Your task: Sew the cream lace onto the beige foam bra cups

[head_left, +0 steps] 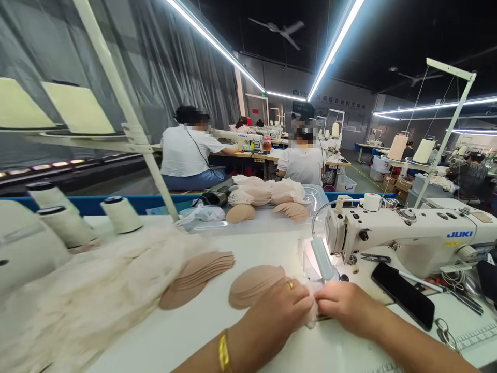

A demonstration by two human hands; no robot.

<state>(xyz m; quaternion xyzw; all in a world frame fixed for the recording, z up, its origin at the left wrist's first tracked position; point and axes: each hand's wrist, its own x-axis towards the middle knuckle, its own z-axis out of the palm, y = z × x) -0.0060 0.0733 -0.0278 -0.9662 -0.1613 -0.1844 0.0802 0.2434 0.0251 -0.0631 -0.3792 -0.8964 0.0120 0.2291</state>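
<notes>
My left hand (281, 305), with a ring and a gold bracelet, is closed on a piece of thin white fabric (311, 317) in front of the sewing machine (404, 228). From the other side my right hand (345, 303) pinches the same fabric, its fingertips close to the left ones. Just beyond the hands, a lit lamp head (322, 259) hides the needle area. Next to my left hand lies a stack of beige oval pads (252, 285). A second, fanned stack of beige pads (205, 269) sits farther left, against a heap of sheer cream fabric (116, 269).
A black phone (404, 292), thread snips (376, 257) and keys (446, 331) lie on the right. Behind the table top, a clear plastic tray (267, 225) carries more pads and lace pieces. Thread cones (122, 215) stand at left. Two people in white shirts sit ahead.
</notes>
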